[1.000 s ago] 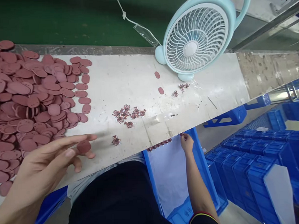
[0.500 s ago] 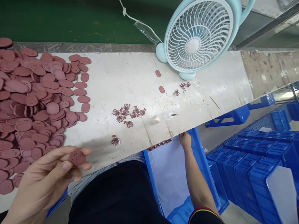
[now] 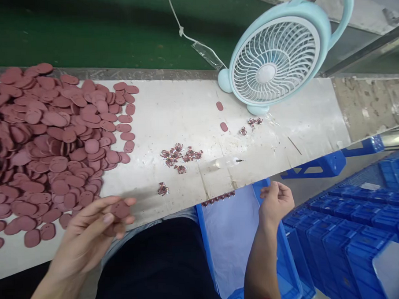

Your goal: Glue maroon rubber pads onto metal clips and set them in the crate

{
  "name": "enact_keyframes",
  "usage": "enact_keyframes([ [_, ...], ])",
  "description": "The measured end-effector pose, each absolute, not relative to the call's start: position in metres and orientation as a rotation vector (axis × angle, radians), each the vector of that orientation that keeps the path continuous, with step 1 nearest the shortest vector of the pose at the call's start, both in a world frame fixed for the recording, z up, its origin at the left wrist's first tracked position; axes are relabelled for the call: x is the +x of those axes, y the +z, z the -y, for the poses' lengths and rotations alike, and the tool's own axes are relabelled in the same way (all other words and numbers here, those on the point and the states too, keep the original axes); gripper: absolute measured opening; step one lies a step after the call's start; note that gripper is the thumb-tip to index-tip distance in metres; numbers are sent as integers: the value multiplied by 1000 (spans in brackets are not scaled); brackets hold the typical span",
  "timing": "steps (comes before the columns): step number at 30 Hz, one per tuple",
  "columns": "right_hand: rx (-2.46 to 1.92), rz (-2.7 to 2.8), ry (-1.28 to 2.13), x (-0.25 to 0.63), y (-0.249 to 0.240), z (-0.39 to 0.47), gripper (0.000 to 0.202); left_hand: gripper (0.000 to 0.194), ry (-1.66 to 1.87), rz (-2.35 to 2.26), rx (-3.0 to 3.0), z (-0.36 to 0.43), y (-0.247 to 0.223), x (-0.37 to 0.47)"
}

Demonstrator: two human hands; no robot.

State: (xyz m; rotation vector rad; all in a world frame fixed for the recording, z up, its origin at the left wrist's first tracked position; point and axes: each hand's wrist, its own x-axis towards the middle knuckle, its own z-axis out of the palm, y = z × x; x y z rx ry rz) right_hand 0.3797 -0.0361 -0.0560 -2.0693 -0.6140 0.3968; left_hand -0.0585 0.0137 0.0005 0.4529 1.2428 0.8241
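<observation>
My left hand pinches a reddish-brown oval piece with small holes between thumb and fingers, above the table's near edge. A large heap of similar oval pieces lies beside it. My right hand is raised over the right rim of a blue crate, its fingers curled together; whether anything small is in them is hidden. White sheeting lines the crate, and a row of small brown pieces lies along its far end. Small brown-and-white clustered parts rest on the table.
A light-blue fan stands at the table's back. A clear needle-tipped bottle lies near the front edge. Two oval pieces lie apart near the fan. Stacked blue crates fill the floor at right.
My right hand has lifted from the crate's far end and moved right. My left hand still holds the oval piece, and the view has shifted slightly.
</observation>
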Motion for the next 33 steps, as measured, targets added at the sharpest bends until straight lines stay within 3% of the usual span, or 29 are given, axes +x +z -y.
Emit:
enact_keyframes([
  [4,-1665,642,980,304,-25,18,62,14,862,-1012,352,-7,-13,-40],
  [6,-1192,512,1481,275,-22,-2,74,13,869,-925,295,-4,-14,-32],
  [8,-700,317,1721,259,-23,-26,74,11,886,-857,233,-1,-12,-25],
  [13,-370,146,1742,252,-16,-59,38,14,932,-709,132,7,-6,-16],
  [16,-720,238,1677,231,5,-43,40,22,938,-674,114,9,-6,-12],
  [20,-1183,625,1269,180,31,-3,34,26,922,-654,82,12,-1,-1],
  [24,-1263,909,1001,149,32,19,31,26,911,-603,70,18,4,6],
  [33,-1245,1015,973,144,34,17,26,26,923,-561,81,24,3,7],
])
